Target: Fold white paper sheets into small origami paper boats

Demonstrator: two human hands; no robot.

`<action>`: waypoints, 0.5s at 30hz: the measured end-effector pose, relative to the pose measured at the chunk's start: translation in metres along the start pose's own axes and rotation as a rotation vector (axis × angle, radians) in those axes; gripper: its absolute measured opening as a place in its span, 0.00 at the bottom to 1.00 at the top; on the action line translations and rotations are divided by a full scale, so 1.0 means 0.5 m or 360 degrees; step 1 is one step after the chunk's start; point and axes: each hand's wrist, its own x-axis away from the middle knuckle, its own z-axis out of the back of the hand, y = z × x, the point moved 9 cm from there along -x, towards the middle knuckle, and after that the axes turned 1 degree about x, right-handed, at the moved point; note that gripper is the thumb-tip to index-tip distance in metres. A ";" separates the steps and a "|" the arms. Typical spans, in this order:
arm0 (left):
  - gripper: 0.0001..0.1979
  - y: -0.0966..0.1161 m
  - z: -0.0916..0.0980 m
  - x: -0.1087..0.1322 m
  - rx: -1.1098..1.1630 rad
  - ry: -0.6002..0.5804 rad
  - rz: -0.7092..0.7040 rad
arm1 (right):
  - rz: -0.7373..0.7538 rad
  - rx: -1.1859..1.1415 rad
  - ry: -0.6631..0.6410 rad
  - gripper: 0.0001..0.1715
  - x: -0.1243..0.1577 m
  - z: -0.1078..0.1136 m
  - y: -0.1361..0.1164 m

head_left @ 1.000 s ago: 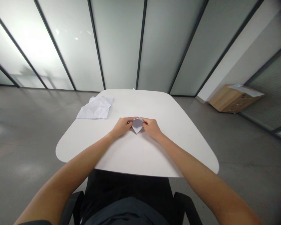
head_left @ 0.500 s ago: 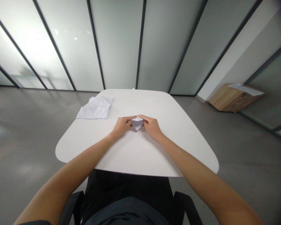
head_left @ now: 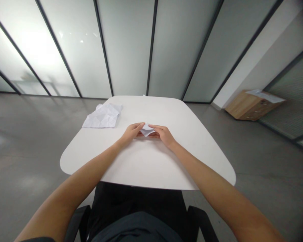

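Observation:
A small folded piece of white paper (head_left: 146,130) is held between my two hands above the middle of the white table (head_left: 151,164). My left hand (head_left: 134,131) grips its left side, thumb on top and fingers beneath. On the right side, my right hand (head_left: 162,133) grips it with the fingers partly under it. The paper's lower point faces toward me. Its underside is hidden by my fingers.
Creased white paper sheets (head_left: 103,116) lie at the table's back left edge. A wooden cabinet (head_left: 254,106) with papers on top stands on the floor at the right. Chair armrests flank my lap, and frosted glass panels rise behind the table.
The folded paper has tilted and its lower point sits slightly higher. My fingers have shifted from its upper edge to around its sides, with more fingers now visible underneath.

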 end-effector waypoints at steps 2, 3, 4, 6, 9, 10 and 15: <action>0.32 0.001 0.004 0.000 -0.0128 0.0033 -0.0027 | -0.0009 -0.0031 -0.0021 0.18 0.003 -0.005 -0.001; 0.33 0.002 0.007 0.001 -0.0209 0.0058 -0.0036 | -0.0004 -0.0019 -0.0019 0.18 0.003 -0.005 0.000; 0.34 0.003 0.010 0.002 -0.0293 0.0079 -0.0047 | 0.0007 0.0009 -0.0010 0.18 0.002 -0.004 0.000; 0.36 0.005 0.009 0.005 -0.0434 0.0069 -0.0054 | 0.0036 0.0089 0.0014 0.19 0.001 -0.001 0.001; 0.39 0.005 -0.003 0.012 -0.0471 -0.0026 -0.0035 | 0.0056 0.0215 0.0037 0.23 0.000 0.002 0.004; 0.40 0.004 -0.007 0.013 -0.0440 -0.0050 -0.0034 | 0.0056 0.0249 0.0043 0.24 0.001 0.002 0.004; 0.42 -0.001 -0.017 0.012 -0.0312 -0.0113 -0.0092 | 0.0066 0.0340 0.0032 0.24 0.008 -0.004 -0.001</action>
